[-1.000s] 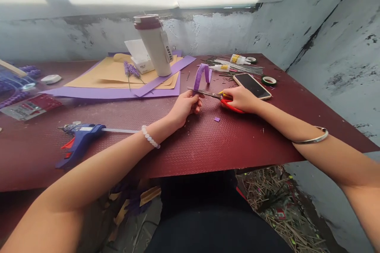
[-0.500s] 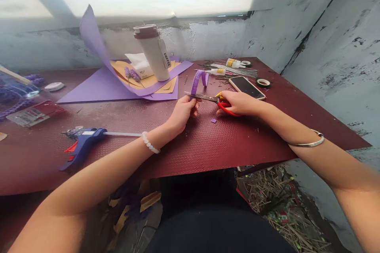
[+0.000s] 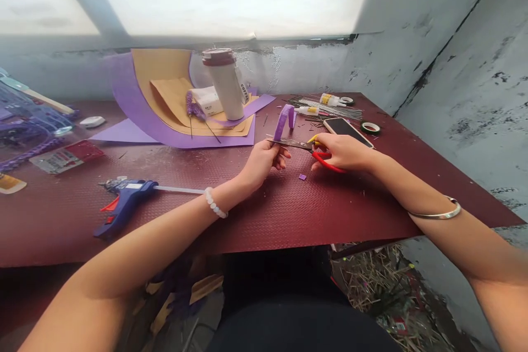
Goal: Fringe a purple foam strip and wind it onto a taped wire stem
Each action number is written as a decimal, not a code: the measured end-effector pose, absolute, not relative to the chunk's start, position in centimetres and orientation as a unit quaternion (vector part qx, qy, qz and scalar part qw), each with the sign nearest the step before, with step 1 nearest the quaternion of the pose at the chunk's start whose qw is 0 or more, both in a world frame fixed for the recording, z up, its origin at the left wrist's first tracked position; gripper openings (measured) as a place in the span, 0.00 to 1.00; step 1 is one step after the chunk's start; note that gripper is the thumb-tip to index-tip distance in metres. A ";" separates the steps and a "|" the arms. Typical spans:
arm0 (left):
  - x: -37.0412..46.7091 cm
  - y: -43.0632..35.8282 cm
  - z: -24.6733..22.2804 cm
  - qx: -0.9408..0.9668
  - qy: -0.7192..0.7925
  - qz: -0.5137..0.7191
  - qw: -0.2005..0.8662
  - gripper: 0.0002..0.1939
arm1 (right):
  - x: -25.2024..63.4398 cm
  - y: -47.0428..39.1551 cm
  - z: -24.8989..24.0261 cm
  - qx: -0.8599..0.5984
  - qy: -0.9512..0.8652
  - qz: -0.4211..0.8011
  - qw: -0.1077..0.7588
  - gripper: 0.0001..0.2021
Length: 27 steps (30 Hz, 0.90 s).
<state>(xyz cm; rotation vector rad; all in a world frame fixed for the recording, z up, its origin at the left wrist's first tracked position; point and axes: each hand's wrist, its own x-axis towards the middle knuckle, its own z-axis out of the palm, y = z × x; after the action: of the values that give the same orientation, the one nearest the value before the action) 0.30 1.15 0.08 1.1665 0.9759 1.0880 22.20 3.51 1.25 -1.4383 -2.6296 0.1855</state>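
Observation:
My left hand is closed on one end of a purple paper strip, which curls up and over away from me. In my right hand are scissors with red and yellow handles, my fingers wrapped in their loops. Their blades reach across the strip just above my left fingertips; whether they are fully closed I cannot tell. A small purple paper scrap lies on the table below the scissors.
A glue gun lies left on the dark red table. Behind are a coffee cup and purple sheets with brown paper. To the right are a phone, green tape, glue bottles and thin wires.
The view has tilted up and shifted left. The large purple and brown paper at the back has flopped into a different curl. Both hands keep their holds on the strip and scissors.

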 end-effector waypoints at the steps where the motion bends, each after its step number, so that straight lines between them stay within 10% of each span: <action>1: 0.3 1.3 0.0 0.501 0.426 0.460 0.596 0.17 | 22.3 3.6 1.2 -0.468 -0.879 0.056 0.071 0.26; 8: 0.1 1.7 -0.5 0.490 0.425 0.457 0.609 0.16 | 22.6 4.0 0.8 -0.439 -0.896 0.011 0.071 0.06; 27: 0.2 1.8 -0.9 0.491 0.401 0.462 0.620 0.16 | 22.3 4.0 0.5 -0.446 -0.890 0.049 0.078 0.13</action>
<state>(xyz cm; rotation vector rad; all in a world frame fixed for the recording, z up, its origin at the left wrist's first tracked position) 0.21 1.82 -0.92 1.1298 0.9217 1.0613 22.25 3.98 0.49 -1.3362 -2.6665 0.1482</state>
